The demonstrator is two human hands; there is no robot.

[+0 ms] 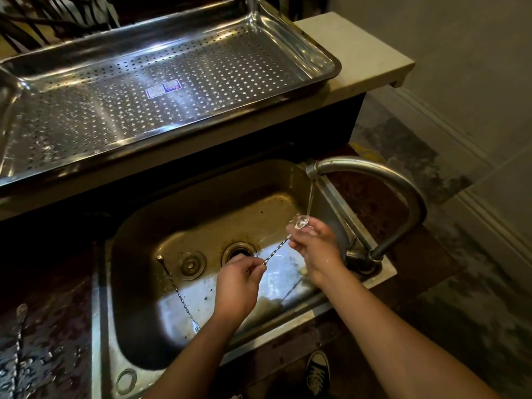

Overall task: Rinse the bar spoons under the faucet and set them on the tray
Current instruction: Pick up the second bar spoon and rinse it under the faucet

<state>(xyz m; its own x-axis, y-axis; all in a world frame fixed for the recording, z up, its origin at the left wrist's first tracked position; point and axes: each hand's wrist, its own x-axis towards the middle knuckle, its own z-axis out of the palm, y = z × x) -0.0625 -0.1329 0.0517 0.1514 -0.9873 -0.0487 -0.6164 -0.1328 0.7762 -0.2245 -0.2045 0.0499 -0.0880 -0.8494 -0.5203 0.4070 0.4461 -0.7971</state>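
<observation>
Hands, left hand (239, 280) and right hand (315, 246), pinch one bar spoon (276, 250) under faucet (374, 180) water

Silver tray (302, 50), dotted all over with holes, blue-and-white sticker (163, 88) at its middle. Silver twisted bar spoon (275, 250); dull brownish-steel sink (201, 214).

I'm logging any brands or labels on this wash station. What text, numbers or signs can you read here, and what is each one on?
Sticker on the perforated tray: blue and white with print, too small and blurred to read.
Shoe below the sink: white markings on black, not legible.
No other text, numbers or signs are visible.
</observation>
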